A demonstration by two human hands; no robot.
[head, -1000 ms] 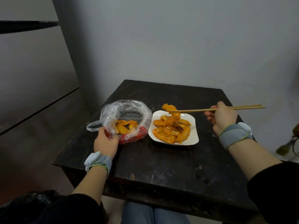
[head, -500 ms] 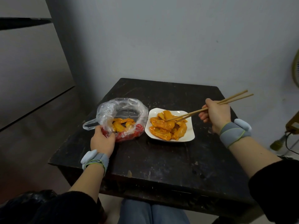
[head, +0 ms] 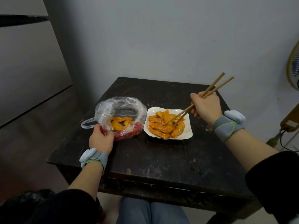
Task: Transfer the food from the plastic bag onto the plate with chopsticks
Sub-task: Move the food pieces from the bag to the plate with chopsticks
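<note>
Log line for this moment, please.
left hand holds plastic bag | right hand chopsticks tips on plate food | bag food remains

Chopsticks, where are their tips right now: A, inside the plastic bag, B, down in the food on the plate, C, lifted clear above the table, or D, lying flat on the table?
B: the chopsticks, held in the right hand, slant down with their tips among the orange food on the plate.
</note>
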